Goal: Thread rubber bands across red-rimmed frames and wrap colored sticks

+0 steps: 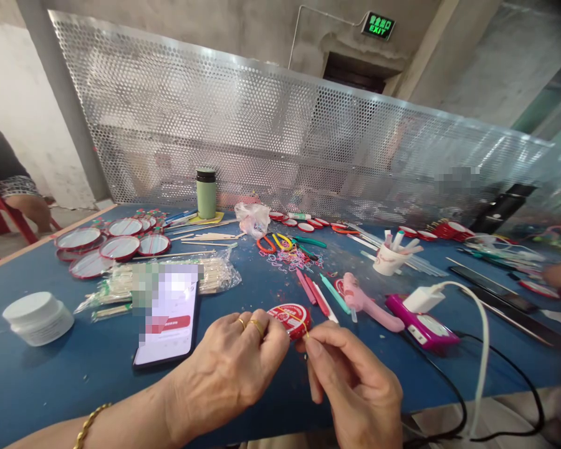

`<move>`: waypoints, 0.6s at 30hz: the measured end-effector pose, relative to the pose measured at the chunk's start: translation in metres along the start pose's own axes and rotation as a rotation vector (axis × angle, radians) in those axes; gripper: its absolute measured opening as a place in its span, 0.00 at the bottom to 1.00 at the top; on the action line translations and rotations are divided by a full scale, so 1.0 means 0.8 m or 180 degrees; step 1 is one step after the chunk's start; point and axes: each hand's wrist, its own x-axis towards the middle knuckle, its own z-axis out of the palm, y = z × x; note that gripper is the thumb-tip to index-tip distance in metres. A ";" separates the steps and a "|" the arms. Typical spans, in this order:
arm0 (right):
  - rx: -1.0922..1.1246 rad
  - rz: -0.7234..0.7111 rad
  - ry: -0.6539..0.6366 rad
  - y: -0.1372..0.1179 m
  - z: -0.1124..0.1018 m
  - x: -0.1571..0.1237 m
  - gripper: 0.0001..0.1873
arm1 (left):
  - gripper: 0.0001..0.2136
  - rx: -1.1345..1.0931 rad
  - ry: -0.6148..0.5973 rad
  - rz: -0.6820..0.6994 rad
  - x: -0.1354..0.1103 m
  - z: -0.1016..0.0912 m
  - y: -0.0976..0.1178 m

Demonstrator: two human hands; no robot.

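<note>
My left hand (234,358) is closed around the left edge of a small red drum (293,317) with a red-and-white printed face. A thin yellow string (302,321) runs across that face. At the drum's right edge, my right hand (355,380) pinches the string between thumb and index finger. My left fingers hide part of the drum. A lit phone (168,327) lies left of my left hand. Just beyond the drum are red and pink sticks (314,293), a teal stick (335,293) and a pink glue gun (367,302).
Red-rimmed drums (120,247) are piled at the left behind bagged wooden sticks (210,274). A white jar (38,318), green bottle (206,193), pliers (280,241) and paper cup (388,259) stand or lie around. Cables trail from a purple power strip (425,330). Another person's hand (557,279) shows at right.
</note>
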 end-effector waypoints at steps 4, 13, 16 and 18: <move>-0.0044 -0.0040 -0.0059 0.000 -0.001 0.000 0.08 | 0.10 -0.0017 -0.0088 0.0024 -0.001 0.001 0.001; -0.0120 -0.0231 -0.0156 0.004 -0.002 0.001 0.06 | 0.09 -0.0022 -0.0146 -0.0007 0.000 0.000 -0.001; -0.0098 -0.0165 -0.0060 0.004 -0.002 0.001 0.07 | 0.10 -0.0001 -0.0177 0.0008 0.000 0.000 -0.001; -0.0109 -0.0108 0.0007 0.003 -0.001 0.001 0.08 | 0.11 0.0018 -0.0184 0.0002 -0.001 0.000 0.000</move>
